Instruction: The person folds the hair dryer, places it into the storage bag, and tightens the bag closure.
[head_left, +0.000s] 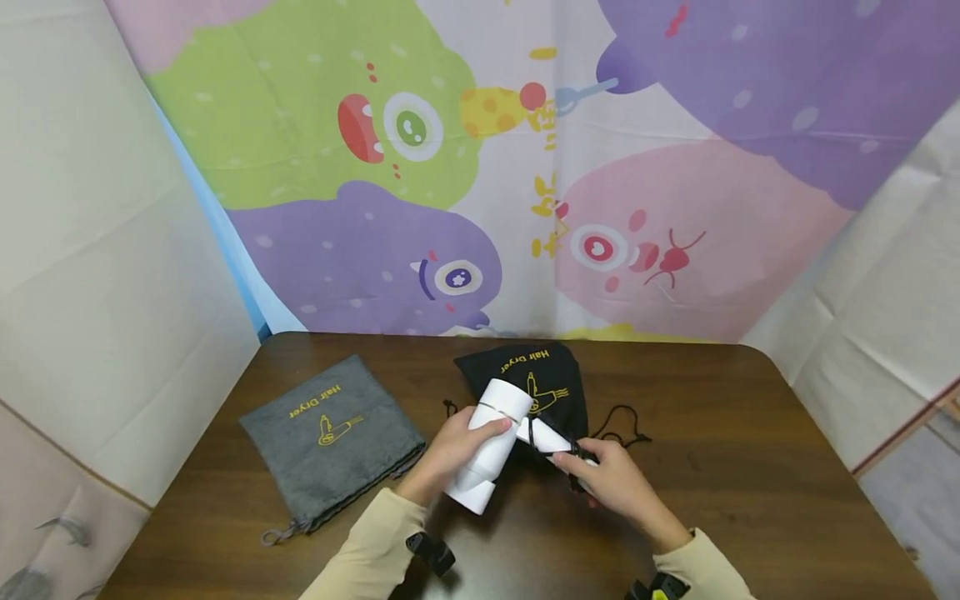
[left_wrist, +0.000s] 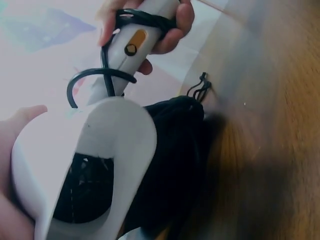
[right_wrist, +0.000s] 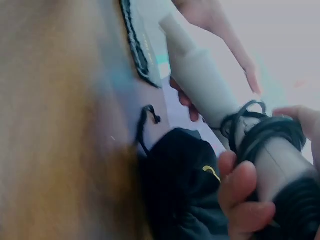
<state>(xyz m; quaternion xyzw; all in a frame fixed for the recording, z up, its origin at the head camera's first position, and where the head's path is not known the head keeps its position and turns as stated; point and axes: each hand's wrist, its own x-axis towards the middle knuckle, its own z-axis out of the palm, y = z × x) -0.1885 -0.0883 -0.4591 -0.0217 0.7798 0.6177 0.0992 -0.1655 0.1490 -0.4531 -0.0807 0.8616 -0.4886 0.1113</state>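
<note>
A white hair dryer (head_left: pixel 491 446) is held above the table between both hands. My left hand (head_left: pixel 455 444) grips its barrel, thumb across the upper side. Around the handle, my right hand (head_left: pixel 613 477) curls its fingers, with the black cord (right_wrist: pixel 272 134) wound in loops there. In the left wrist view the barrel's flattened nozzle (left_wrist: pixel 132 122) faces the camera, and an orange switch plate (left_wrist: pixel 136 42) shows on the handle. Just behind the dryer lies a black drawstring pouch (head_left: pixel 561 367) with a yellow "Hair Dryer" print, partly hidden by dryer and hands.
A grey drawstring pouch (head_left: pixel 330 475) with the same yellow print lies flat at the left of the brown wooden table (head_left: pixel 720 417). The black pouch's drawstring (head_left: pixel 628 429) trails to its right. A cartoon-printed cloth (head_left: pixel 517 167) hangs behind the table, with white panels on both sides.
</note>
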